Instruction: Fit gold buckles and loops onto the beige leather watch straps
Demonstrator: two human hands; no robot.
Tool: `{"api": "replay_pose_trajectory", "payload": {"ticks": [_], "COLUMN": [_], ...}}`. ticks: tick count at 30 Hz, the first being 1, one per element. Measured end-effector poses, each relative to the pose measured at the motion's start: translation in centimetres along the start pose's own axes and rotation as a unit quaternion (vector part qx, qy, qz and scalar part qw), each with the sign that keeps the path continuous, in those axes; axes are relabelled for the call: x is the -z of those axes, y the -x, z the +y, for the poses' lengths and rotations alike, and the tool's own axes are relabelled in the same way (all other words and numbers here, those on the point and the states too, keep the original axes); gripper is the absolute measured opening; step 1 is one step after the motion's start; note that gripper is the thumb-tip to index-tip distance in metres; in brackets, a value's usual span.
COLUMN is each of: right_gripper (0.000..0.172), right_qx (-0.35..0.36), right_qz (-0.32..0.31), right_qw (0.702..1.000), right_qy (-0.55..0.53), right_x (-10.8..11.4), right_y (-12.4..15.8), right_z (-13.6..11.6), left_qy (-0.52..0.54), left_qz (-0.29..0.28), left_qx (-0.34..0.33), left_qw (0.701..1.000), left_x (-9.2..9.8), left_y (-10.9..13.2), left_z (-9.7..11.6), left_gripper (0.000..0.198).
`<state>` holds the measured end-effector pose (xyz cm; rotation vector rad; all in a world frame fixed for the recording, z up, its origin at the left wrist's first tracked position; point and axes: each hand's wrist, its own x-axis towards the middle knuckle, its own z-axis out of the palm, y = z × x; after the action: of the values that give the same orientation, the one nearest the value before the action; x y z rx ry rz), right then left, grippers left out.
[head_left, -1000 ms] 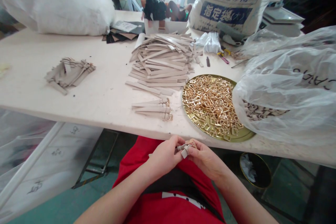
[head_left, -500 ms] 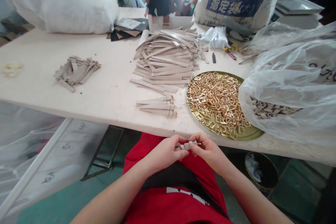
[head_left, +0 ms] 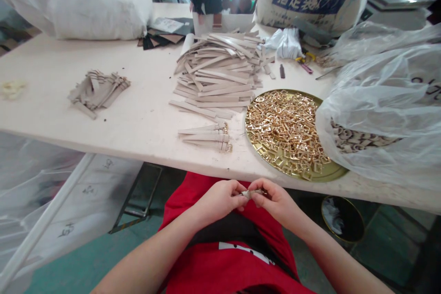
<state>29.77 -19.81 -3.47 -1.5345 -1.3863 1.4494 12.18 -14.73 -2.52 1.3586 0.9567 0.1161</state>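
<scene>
Head view: the round tray (head_left: pixel 332 173) holds gold buckles (head_left: pixel 285 124), the plastic bag (head_left: pixel 382 96) beige pieces (head_left: pixel 360 140); in free space before the table edge (head_left: pixel 138 157), we pinch one strap (head_left: pixel 247 194) with left hand (head_left: pixel 220 201) and right hand (head_left: pixel 275 203).

Left hand (head_left: pixel 220 204): one; right hand (head_left: pixel 274 202): one. Held strap (head_left: pixel 248 194): one, between them. Worktop (head_left: pixel 144 133): one. Near-edge straps (head_left: pixel 208 135): at least three, overlap hides the exact count. Left heap (head_left: pixel 99 89): one, pieces tangled, uncountable. Strip pile (head_left: pixel 217 73): one, dozens of strips. Tray (head_left: pixel 332 173): one. Gold buckles (head_left: pixel 285 124): too many to count. White bag (head_left: pixel 93 2): one. Printed bag (head_left: pixel 310 0): one. Box (head_left: pixel 229 23): one. Dark tab (head_left: pixel 282 71): one. Bin (head_left: pixel 351 223): one.
</scene>
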Motion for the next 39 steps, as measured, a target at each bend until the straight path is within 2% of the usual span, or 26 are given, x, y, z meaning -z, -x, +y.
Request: {"api": "replay_pose_trajectory", "payload": {"ticks": [4, 7, 9, 12, 18, 22, 26, 29, 33, 39], "right_gripper": [0.012, 0.009, 0.008, 0.008, 0.007, 0.015, 0.023, 0.018, 0.009, 0.009], "right_qx": [0.001, 0.033, 0.053, 0.068, 0.083, 0.120, 0.128, 0.108, 0.055, 0.054], "right_qz": [0.009, 0.036, 0.038, 0.027, 0.015, -0.033, -0.044, -0.048, -0.005, -0.002], "right_qw": [1.000, 0.998, 0.996, 0.994, 0.988, 0.973, 0.956, 0.968, 0.989, 0.991], "right_qy": [-0.002, 0.036, 0.061, 0.081, 0.131, 0.193, 0.259, 0.222, 0.135, 0.126], "right_x": [-0.2, -0.5, -0.7, -0.7, -0.5, -0.6, -0.6, -0.5, -0.6, -1.2], "right_y": [0.4, 0.6, 0.8, 1.0, 1.0, 0.9, 1.1, 1.1, 1.0, 1.3], "right_z": [0.3, 0.3, 0.2, -0.1, -0.2, -0.9, -1.2, -0.6, 0.6, 0.4], "left_qy": [-0.004, -0.048, -0.063, -0.083, -0.138, -0.145, -0.140, -0.114, -0.108, -0.116], "left_qz": [-0.024, -0.038, -0.027, -0.004, 0.004, -0.001, -0.003, -0.007, -0.031, -0.025], "left_qx": [0.031, 0.046, 0.044, 0.034, 0.016, 0.022, 0.028, 0.032, 0.011, 0.046], "left_qw": [0.999, 0.997, 0.997, 0.996, 0.990, 0.989, 0.990, 0.993, 0.994, 0.992], "left_x": [0.6, 0.9, 0.8, 0.3, 0.2, 0.2, -0.3, -0.4, 0.2, 0.4], "left_y": [0.2, 0.5, 0.6, 0.6, 0.9, 1.0, 0.7, 0.7, 1.0, 0.9], "left_z": [0.0, 0.1, 0.1, 0.1, 0.0, 0.0, -0.5, -0.7, -0.7, -0.9], "left_gripper": [0.035, 0.038, 0.038, 0.036, 0.030, 0.028, 0.027, 0.027, 0.029, 0.038]}}
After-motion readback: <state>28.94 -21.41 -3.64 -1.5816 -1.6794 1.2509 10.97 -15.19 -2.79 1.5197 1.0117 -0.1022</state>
